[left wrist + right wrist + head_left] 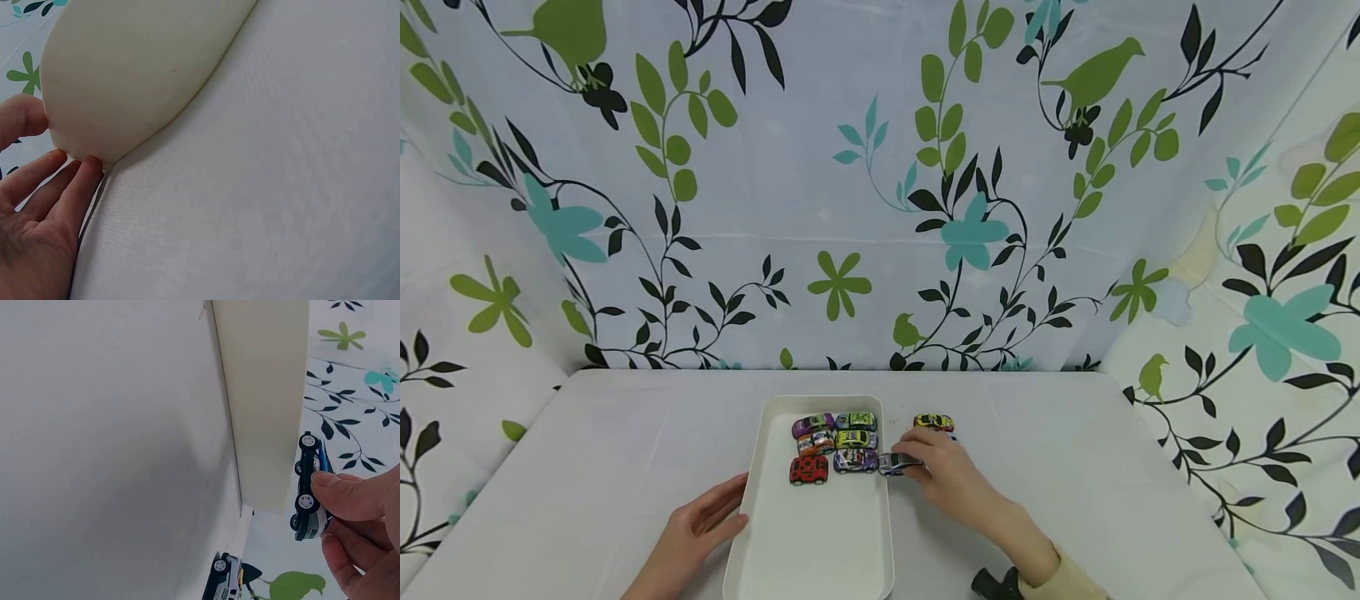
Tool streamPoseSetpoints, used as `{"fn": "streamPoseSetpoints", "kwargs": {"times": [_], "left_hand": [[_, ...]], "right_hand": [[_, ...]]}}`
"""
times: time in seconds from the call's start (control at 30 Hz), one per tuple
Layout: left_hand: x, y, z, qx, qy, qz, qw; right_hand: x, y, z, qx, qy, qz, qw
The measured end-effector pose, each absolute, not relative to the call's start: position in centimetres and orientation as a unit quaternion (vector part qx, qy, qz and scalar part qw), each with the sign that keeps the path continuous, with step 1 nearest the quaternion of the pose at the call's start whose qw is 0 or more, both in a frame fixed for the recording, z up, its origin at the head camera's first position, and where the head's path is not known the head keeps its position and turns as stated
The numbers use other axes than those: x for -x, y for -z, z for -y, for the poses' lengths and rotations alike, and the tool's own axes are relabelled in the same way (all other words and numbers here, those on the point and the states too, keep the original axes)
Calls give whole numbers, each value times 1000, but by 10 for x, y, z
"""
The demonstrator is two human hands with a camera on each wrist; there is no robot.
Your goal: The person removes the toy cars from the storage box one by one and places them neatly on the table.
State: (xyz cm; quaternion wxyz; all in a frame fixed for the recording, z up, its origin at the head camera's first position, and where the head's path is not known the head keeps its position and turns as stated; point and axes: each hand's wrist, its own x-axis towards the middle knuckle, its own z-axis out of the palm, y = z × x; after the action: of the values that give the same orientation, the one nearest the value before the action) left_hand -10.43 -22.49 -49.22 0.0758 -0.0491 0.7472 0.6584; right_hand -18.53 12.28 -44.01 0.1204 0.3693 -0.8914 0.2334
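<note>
Between the thumb and fingers of my right hand (pixel 955 479) is a small silver and black toy car (pixel 895 464), at the right rim of a white tray (pixel 889 533). The right wrist view shows this toy car (pixel 305 487) tilted on end beside the tray's outer wall (pixel 269 394). My left hand (pixel 688 529) touches the tray's left side; in the left wrist view its fairly straight fingertips (pixel 91 164) rest against the wall. Inside the tray, several toy cars stand grouped near the far end, among them a red one (pixel 808 470) and a purple-patterned one (pixel 856 461).
A yellow toy car (pixel 933 421) stands on the white table (pixel 1052 433), right of the tray. Another, bluish one is mostly hidden behind my right hand. A black object (pixel 996 585) is at the right wrist. Leaf-patterned cloth (pixel 880 275) hangs behind the table.
</note>
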Motion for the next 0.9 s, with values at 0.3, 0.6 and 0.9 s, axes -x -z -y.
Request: {"fn": "streamPoseSetpoints", "kwargs": {"times": [0.3, 0.6, 0.9], "left_hand": [[106, 493, 225, 51, -655, -750, 73], [106, 493, 225, 51, -655, -750, 74], [105, 493, 225, 51, -656, -749, 75]], "right_hand": [[187, 443, -134, -339, -257, 898, 115], [190, 450, -143, -324, -260, 902, 114], [196, 461, -158, -303, -272, 907, 106]]}}
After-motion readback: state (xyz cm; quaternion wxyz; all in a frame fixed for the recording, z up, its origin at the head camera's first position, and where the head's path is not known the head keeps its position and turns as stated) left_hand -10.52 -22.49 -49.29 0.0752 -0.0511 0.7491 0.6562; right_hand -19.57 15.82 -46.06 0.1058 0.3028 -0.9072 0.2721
